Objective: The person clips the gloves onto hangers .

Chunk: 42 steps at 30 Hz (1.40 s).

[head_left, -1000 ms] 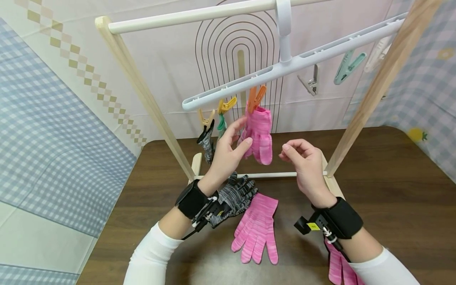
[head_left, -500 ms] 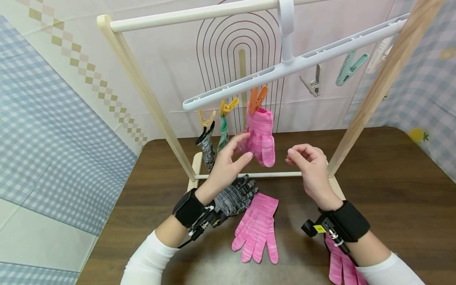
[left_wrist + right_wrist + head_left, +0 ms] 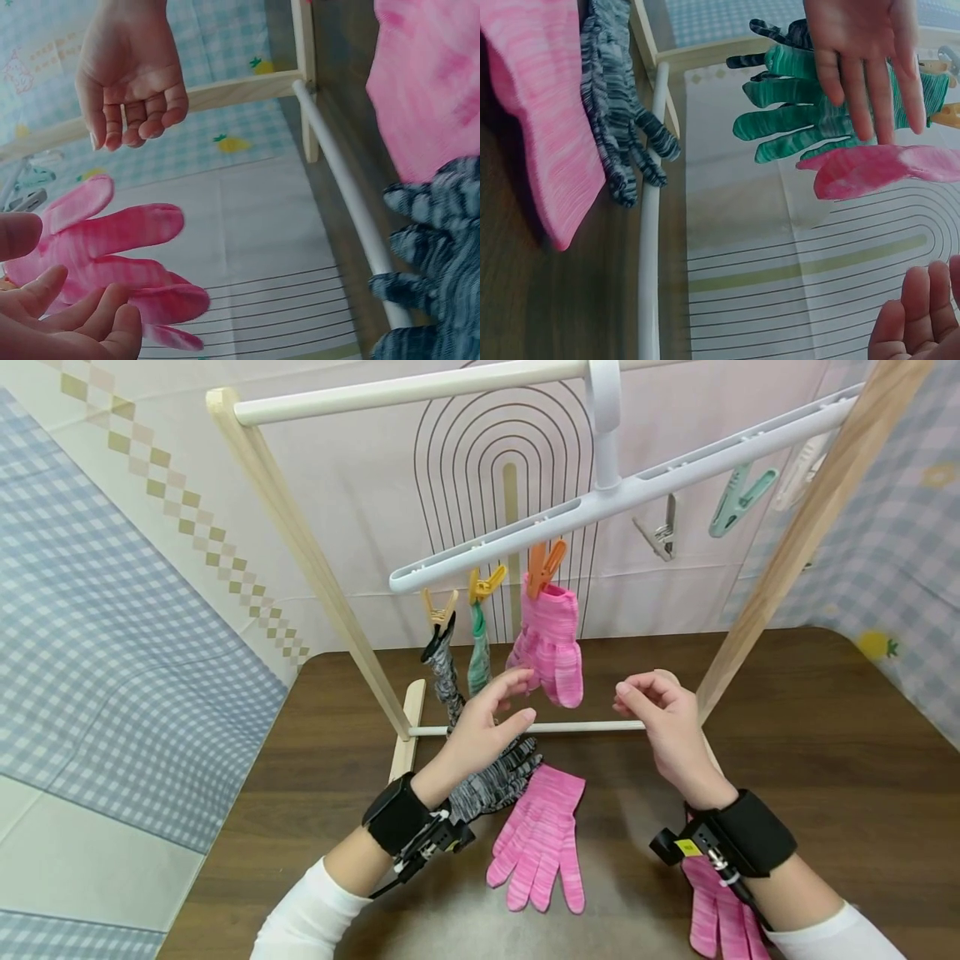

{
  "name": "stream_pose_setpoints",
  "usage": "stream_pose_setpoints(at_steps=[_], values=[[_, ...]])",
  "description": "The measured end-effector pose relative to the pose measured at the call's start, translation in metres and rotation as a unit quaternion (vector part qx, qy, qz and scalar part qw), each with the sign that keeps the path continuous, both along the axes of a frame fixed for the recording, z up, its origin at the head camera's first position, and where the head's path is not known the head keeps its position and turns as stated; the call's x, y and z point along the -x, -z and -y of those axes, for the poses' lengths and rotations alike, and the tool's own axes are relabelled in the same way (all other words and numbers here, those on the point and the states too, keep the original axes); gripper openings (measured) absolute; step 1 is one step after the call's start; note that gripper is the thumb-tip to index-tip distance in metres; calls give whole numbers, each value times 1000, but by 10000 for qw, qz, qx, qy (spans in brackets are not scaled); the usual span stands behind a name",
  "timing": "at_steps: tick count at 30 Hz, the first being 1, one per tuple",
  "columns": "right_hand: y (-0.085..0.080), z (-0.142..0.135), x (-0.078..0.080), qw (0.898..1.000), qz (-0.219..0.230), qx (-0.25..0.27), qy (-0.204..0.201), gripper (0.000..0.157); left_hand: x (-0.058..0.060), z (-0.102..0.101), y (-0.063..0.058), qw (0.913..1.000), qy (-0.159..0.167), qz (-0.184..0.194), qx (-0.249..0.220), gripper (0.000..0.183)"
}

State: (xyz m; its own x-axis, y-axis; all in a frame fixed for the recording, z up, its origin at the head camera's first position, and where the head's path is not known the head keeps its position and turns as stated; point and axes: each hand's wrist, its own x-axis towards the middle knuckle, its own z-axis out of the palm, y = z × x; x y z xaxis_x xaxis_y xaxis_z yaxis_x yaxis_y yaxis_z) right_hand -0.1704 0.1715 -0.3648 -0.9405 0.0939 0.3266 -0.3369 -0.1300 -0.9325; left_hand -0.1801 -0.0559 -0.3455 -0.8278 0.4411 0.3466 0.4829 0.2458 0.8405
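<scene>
A pink glove (image 3: 553,647) hangs by its cuff from an orange clothespin (image 3: 545,568) on the white hanger (image 3: 600,508). Just below and left of it is my left hand (image 3: 487,718), fingers relaxed and holding nothing; its fingertips overlap the glove's lower edge in the head view. To the glove's right, apart from it, my right hand (image 3: 663,727) is raised with fingers loosely bent and nothing in them. Further left hang a green glove (image 3: 791,105) under a yellow clothespin (image 3: 487,583) and a grey-black glove (image 3: 444,668) under a beige one.
On the brown table (image 3: 825,793) lie a pink glove (image 3: 542,839), a grey-black glove (image 3: 487,785) partly behind my left wrist, and another pink glove (image 3: 716,910) under my right forearm. A wooden rack (image 3: 315,568) frames the hanger. Metal and mint clips (image 3: 738,502) hang at right.
Both hands have moved down, away from the hanging pink glove; my right hand has also drifted right. The hanging gloves sway slightly.
</scene>
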Motion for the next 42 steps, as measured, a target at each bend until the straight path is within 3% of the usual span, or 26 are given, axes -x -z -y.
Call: stream_pose_setpoints(at_steps=[14,22,33,42], values=[[8,-15,-6,9998,138,-23,122,10,-4,-1,20,9987,238,325,324,47],[13,-20,-8,9997,230,69,109,7,-6,-2,28,9948,274,623,756,47],[19,-25,-11,9993,338,-29,129,11,-3,-2,40,9864,625,655,1371,43],[24,-28,-12,9988,466,-85,143,9,-1,-3,45,9711,821,672,2139,44]])
